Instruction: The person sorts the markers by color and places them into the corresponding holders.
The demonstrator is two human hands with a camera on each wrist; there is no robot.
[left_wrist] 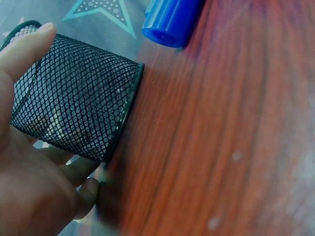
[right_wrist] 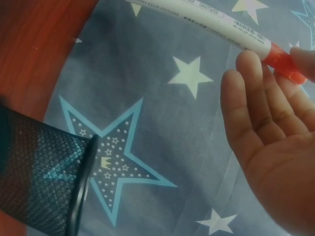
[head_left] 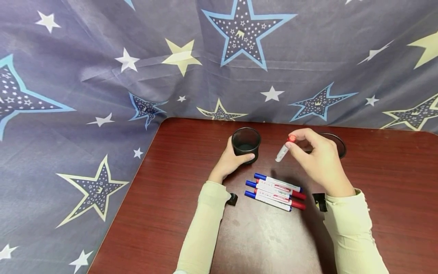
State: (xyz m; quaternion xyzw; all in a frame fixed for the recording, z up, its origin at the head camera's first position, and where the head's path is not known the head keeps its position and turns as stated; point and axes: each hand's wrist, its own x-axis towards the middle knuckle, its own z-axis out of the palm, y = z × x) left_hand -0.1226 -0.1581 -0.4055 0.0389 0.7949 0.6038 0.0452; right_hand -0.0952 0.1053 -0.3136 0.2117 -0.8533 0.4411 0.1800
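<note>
My left hand grips a black mesh cup, which stands upright on the table; the left wrist view shows the thumb and fingers around the mesh. Held above the table by my right hand is a white marker, pinched at its red end between thumb and finger and tilted, with its other end lower. The other fingers of my right hand lie beside the marker in the right wrist view. Below both hands lie several blue-ended and red-ended markers, side by side.
Another dark, round-rimmed object stands behind my right hand, partly hidden. A mesh cup fills the lower left of the right wrist view. A star-patterned cloth hangs along the back and left edges of the red-brown table.
</note>
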